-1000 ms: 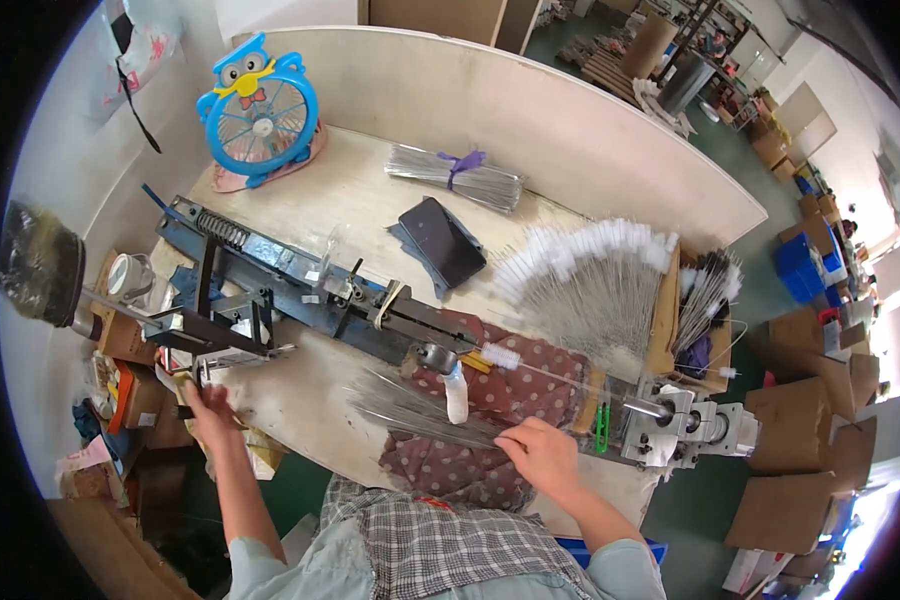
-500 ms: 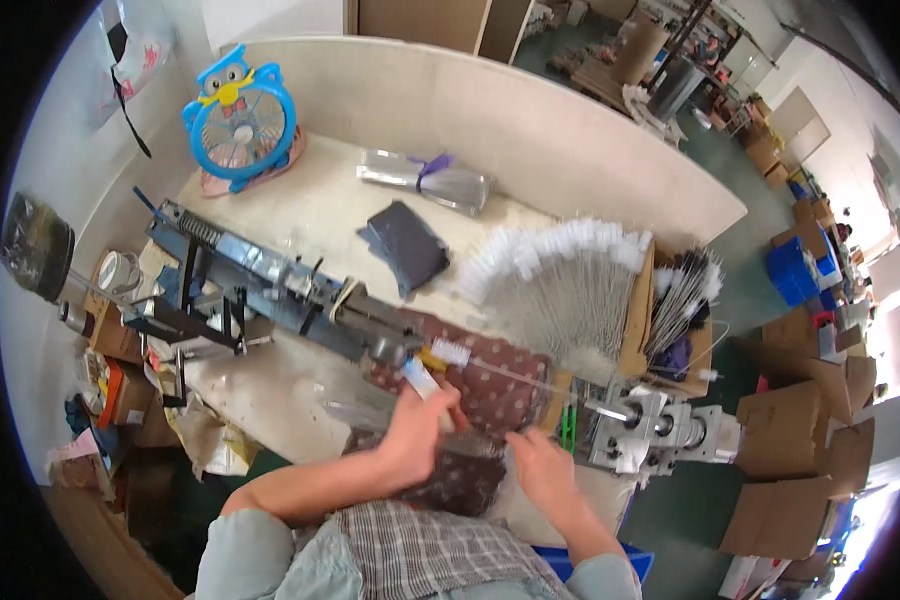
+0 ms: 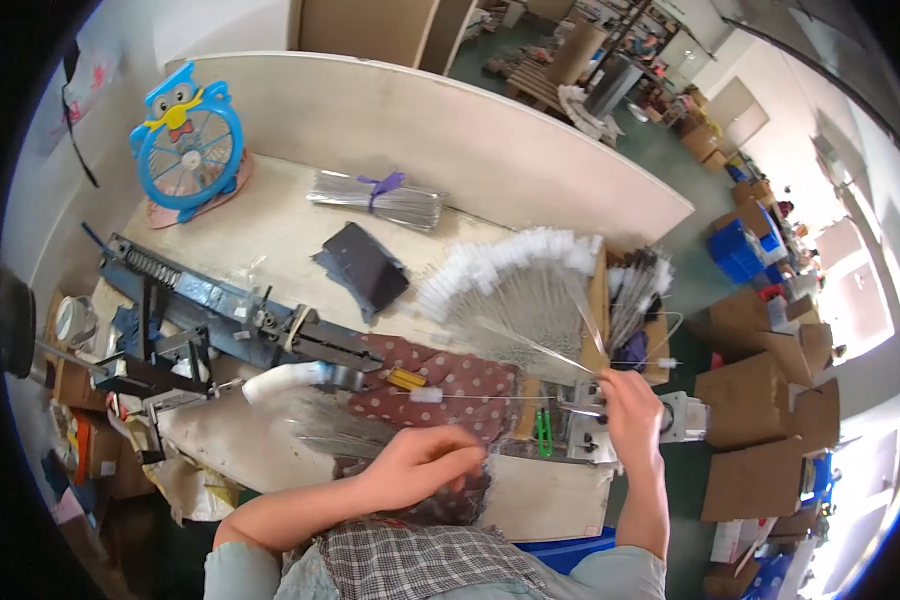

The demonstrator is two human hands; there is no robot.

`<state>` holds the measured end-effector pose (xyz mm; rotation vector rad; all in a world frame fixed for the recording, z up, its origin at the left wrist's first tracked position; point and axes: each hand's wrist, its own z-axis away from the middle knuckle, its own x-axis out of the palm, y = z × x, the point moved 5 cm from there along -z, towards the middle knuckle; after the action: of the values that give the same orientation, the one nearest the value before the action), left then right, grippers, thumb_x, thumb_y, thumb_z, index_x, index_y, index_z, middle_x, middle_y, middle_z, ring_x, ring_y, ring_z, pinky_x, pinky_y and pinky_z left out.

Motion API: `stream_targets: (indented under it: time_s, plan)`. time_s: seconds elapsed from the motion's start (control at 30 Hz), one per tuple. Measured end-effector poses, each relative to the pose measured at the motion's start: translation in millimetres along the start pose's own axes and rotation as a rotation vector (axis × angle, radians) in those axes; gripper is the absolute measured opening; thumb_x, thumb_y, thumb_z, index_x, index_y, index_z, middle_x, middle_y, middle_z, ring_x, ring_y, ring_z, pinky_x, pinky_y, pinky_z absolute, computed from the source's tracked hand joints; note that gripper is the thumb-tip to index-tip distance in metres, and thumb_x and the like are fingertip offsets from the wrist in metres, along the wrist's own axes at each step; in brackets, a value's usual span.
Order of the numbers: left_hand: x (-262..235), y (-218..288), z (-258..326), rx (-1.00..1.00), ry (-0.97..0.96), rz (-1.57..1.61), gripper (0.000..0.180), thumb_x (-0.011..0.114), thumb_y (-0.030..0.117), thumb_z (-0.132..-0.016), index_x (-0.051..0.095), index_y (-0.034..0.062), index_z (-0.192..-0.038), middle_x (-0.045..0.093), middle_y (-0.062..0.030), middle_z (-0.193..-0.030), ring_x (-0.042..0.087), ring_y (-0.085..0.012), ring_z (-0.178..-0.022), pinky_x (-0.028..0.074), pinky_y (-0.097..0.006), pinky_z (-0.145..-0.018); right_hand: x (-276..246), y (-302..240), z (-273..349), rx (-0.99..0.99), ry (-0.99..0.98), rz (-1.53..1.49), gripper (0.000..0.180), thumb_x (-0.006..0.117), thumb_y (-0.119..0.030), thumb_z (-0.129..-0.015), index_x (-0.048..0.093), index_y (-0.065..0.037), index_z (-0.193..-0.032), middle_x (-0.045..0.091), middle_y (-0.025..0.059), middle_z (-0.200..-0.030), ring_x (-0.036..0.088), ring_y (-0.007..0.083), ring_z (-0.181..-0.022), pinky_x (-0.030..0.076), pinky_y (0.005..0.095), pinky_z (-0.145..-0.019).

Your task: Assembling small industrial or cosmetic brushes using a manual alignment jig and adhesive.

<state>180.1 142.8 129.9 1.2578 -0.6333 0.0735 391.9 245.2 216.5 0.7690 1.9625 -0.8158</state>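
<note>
My right hand [image 3: 630,405] pinches the end of a thin wire-stemmed brush [image 3: 542,347] beside the metal machine head [image 3: 592,425]. The brush slants up and left over a fanned pile of white-tipped brushes [image 3: 525,290]. My left hand [image 3: 425,465] hovers over the dotted brown cloth [image 3: 450,375], its fingers loosely stretched and nothing visible in them. Above it, one brush with a white tip [image 3: 426,396] lies level, its stem reaching toward the machine head. Left of that, a white lever handle [image 3: 282,382] points left from a round metal part of the long bench fixture [image 3: 230,300].
A yellow piece [image 3: 406,378] and green clips [image 3: 543,433] sit near the cloth. Behind are dark pads [image 3: 362,270], a purple-tied wire bundle [image 3: 378,202] and a blue owl-shaped fan [image 3: 190,145]. A cardboard box [image 3: 655,335] holds dark brushes; cartons [image 3: 755,390] stand right.
My left hand has come away from the lever handle, which has swung to the left. My right hand has moved up and right and now grips a brush stem. The whole view has shifted.
</note>
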Motion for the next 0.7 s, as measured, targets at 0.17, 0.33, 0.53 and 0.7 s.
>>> stream_targets:
  time_s: [0.17,0.33,0.53,0.7]
  plan:
    - [25,6,-81,0.598,0.377,-1.223,0.010,0.057,0.014,-0.082,0.060,0.0061,-0.088,0.058,-0.0094,-0.081,0.060,-0.0239,-0.065,0.048,-0.034,-0.056,40,-6,-12,0.113,-0.175,-0.291,0.015,0.059,-0.001,-0.081,0.061,-0.001,-0.096,0.062,0.0150,-0.084,0.060,0.0312,-0.074,0.049,0.0351,-0.064]
    - [25,-10,-114,0.648,0.269,-1.451,0.010,0.060,0.016,-0.076,0.057,0.0084,-0.081,0.053,-0.0058,-0.075,0.059,-0.0256,-0.067,0.046,-0.036,-0.058,49,10,-9,0.064,-0.104,-0.283,0.018,0.061,-0.006,-0.081,0.061,-0.003,-0.099,0.063,0.0136,-0.085,0.060,0.0304,-0.074,0.048,0.0353,-0.063]
    - [-4,-17,-140,0.577,0.370,-1.728,0.018,0.063,0.019,-0.072,0.059,0.0098,-0.087,0.056,-0.0058,-0.079,0.059,-0.0248,-0.077,0.045,-0.038,-0.065,63,13,-7,0.078,-0.226,-0.335,0.014,0.066,-0.018,-0.076,0.068,-0.009,-0.086,0.064,0.0084,-0.075,0.060,0.0278,-0.072,0.047,0.0349,-0.062]
    - [2,3,-59,0.711,0.314,-1.391,0.030,0.068,0.018,-0.075,0.062,0.0103,-0.104,0.062,-0.0089,-0.090,0.061,-0.0241,-0.081,0.047,-0.036,-0.074,63,-12,-29,-0.151,-0.275,-0.388,0.012,0.072,-0.021,-0.067,0.070,-0.011,-0.072,0.062,0.0020,-0.066,0.054,0.0208,-0.064,0.044,0.0314,-0.058]
